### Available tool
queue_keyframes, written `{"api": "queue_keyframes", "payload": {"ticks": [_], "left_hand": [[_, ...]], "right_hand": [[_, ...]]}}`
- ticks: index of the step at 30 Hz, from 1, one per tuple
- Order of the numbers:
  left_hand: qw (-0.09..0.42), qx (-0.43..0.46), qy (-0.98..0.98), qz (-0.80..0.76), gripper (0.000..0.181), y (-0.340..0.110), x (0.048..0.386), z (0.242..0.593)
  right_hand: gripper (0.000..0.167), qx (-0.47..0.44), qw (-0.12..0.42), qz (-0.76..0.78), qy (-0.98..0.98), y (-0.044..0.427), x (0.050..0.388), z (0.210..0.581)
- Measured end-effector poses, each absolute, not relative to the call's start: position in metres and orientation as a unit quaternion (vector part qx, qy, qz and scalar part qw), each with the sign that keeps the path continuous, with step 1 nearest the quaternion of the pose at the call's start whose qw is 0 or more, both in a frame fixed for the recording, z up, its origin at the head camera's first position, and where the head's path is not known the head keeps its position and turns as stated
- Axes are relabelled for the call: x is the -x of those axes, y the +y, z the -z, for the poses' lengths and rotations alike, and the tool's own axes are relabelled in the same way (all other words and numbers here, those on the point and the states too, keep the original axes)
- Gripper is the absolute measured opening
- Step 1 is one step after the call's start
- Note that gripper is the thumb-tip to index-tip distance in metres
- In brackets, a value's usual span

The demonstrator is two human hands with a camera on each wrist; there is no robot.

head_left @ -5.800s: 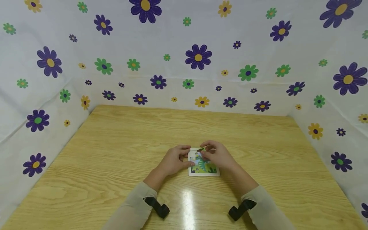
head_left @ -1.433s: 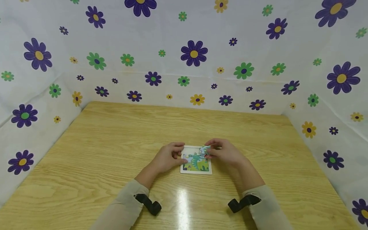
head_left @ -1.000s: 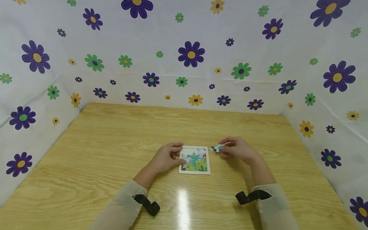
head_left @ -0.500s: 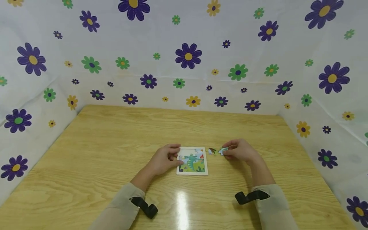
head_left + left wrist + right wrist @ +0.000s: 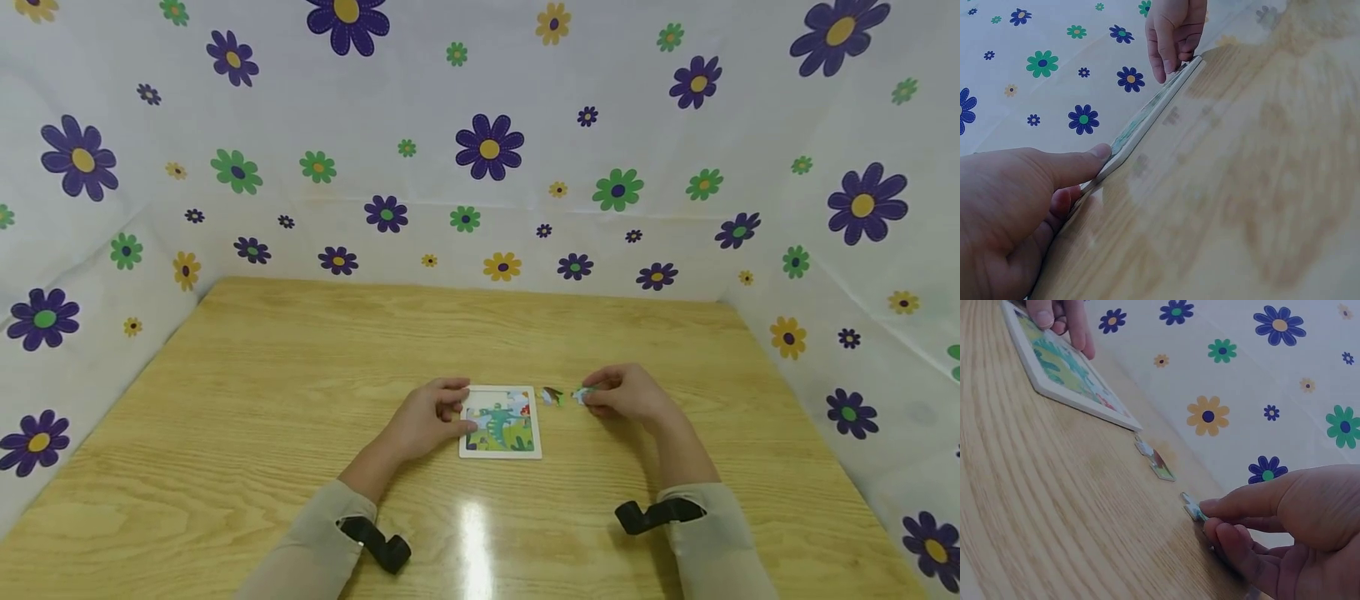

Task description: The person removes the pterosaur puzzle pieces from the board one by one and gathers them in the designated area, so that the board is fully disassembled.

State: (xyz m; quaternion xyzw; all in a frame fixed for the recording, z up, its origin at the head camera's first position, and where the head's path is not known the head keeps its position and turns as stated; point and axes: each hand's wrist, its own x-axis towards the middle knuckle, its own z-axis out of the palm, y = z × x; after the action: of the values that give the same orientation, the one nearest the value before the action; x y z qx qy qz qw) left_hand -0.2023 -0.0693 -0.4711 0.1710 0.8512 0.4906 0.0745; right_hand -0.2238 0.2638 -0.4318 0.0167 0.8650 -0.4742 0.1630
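Note:
A square white-framed jigsaw puzzle (image 5: 501, 456) with a green dinosaur picture lies flat on the table; its upper left part is a bare pale area. My left hand (image 5: 423, 421) grips its left edge, thumb on top of the rim (image 5: 1141, 139) in the left wrist view. To the right of the puzzle, my right hand (image 5: 630, 396) pinches a light blue and green puzzle piece (image 5: 1191, 507) between thumb and fingers, at the table surface. Between that piece and the frame lies another loose puzzle piece (image 5: 552, 395), brown, green and pale blue. Fingers hide part of the pinched piece.
The wood-grain table (image 5: 337, 333) is enclosed at the back and sides by a white flower-print cloth (image 5: 420, 100). Black straps with small rounded ends (image 5: 390, 550) sit on both wrists over beige sleeves. A glare streak (image 5: 476, 542) falls near the front.
From over the puzzle's upper right corner, my right hand has moved right with the blue-green piece, down to the table. The brown-green piece, earlier in that hand, now lies loose. The left hand keeps its grip.

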Motion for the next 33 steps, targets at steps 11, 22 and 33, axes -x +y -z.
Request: {"api": "queue_keyframes", "payload": {"ticks": [11, 22, 33], "left_hand": [[0.075, -0.178, 0.851, -0.489, 0.061, -0.072, 0.205, 0.471], [0.08, -0.184, 0.85, -0.487, 0.061, -0.073, 0.207, 0.469], [0.08, -0.181, 0.849, -0.49, 0.059, -0.073, 0.207, 0.469]], "right_hand": [[0.035, -0.013, 0.13, 0.473, 0.872, 0.257, 0.228, 0.431], [0.032, 0.013, 0.164, 0.515, 0.841, 0.21, 0.219, 0.421], [0.021, 0.082, 0.163, 0.438, 0.88, 0.174, 0.21, 0.434]]}}
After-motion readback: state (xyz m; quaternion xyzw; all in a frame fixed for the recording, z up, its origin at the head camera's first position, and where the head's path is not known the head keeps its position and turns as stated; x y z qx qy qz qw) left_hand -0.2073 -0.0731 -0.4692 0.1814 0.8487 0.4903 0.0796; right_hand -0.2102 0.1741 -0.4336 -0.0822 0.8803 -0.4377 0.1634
